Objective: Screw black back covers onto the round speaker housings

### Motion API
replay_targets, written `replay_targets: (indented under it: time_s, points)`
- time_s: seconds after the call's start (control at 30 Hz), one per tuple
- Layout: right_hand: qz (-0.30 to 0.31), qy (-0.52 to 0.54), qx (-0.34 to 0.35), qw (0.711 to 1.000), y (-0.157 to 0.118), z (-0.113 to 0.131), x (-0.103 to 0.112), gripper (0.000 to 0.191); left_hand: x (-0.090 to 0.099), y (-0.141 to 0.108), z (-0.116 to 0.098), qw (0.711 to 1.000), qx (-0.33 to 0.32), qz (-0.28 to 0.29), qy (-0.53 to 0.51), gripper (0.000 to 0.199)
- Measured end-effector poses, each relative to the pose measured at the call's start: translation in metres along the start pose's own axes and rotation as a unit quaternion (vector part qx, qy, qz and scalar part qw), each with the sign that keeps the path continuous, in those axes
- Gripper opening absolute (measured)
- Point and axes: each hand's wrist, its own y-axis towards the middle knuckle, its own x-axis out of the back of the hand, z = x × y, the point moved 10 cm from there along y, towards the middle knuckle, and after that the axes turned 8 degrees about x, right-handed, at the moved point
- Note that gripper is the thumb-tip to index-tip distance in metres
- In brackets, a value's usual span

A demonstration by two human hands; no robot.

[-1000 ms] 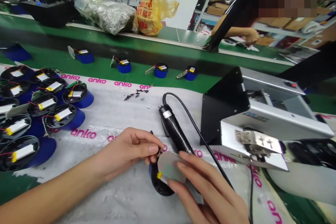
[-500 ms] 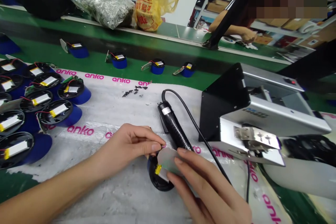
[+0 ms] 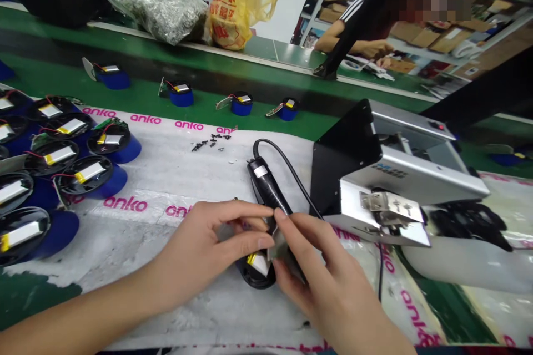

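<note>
Both hands meet over a round black housing [image 3: 255,278] that holds a battery [image 3: 260,262] with yellow tape. My left hand [image 3: 220,238] is closed, thumb and fingers pinched at the upper left of a thin greyish disc [image 3: 278,247]; what lies between those fingertips is hidden. My right hand [image 3: 325,266] grips the disc's right side between fingers and thumb, and the disc stands tilted above the housing. Just behind the hands lies a black electric screwdriver [image 3: 268,186] with a cable, partly covered by my right fingers.
Blue housings with batteries [image 3: 89,175] crowd the left; several more stand on the green bench [image 3: 145,89]. Small black screws [image 3: 208,143] lie on the white mat. A silver-and-black machine [image 3: 387,177] stands at right. Across the bench, a person's hands [image 3: 375,50] work.
My right hand has moved up and left to meet my left fingertips, and the disc has tilted more upright. The whole view has shifted slightly.
</note>
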Motion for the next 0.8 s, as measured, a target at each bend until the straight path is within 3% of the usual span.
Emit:
replay_targets:
  time_s: [0.07,0.13,0.2,0.27,0.4,0.5,0.63,0.73,0.8]
  points:
    - [0.017,0.047,-0.02,0.999,0.004,-0.006,-0.001,0.047,0.003,-0.002,-0.004,0.996,-0.035,0.007,0.086,0.053]
    - [0.027,0.112,-0.045,0.992,0.005,-0.011,-0.002,0.044,-0.002,-0.002,-0.001,0.98,-0.062,0.057,0.182,0.089]
    - [0.031,0.154,-0.061,0.986,0.003,-0.012,-0.001,0.042,-0.012,-0.003,0.008,0.959,-0.085,0.121,0.242,0.105]
    - [0.031,0.179,-0.066,0.981,0.001,-0.012,0.001,0.042,-0.021,-0.003,0.013,0.947,-0.112,0.149,0.26,0.098]
    - [-0.007,0.198,-0.093,0.976,-0.013,-0.011,0.002,0.04,-0.028,0.0,0.012,0.946,-0.128,0.12,0.274,0.068]
    - [-0.009,0.182,-0.139,0.973,-0.028,-0.012,-0.006,0.043,-0.026,0.004,0.018,0.966,-0.056,0.124,0.221,0.066]
    - [-0.003,0.177,-0.173,0.969,-0.039,-0.011,-0.014,0.041,-0.025,-0.001,0.038,0.976,0.075,0.186,0.087,0.07]
    - [-0.005,0.171,-0.175,0.97,-0.041,-0.012,-0.014,0.041,-0.031,-0.006,0.043,0.964,0.11,0.241,0.008,0.065]
    - [0.0,0.157,-0.171,0.973,-0.042,-0.012,-0.014,0.044,-0.031,-0.004,0.046,0.966,0.125,0.226,-0.015,0.051]
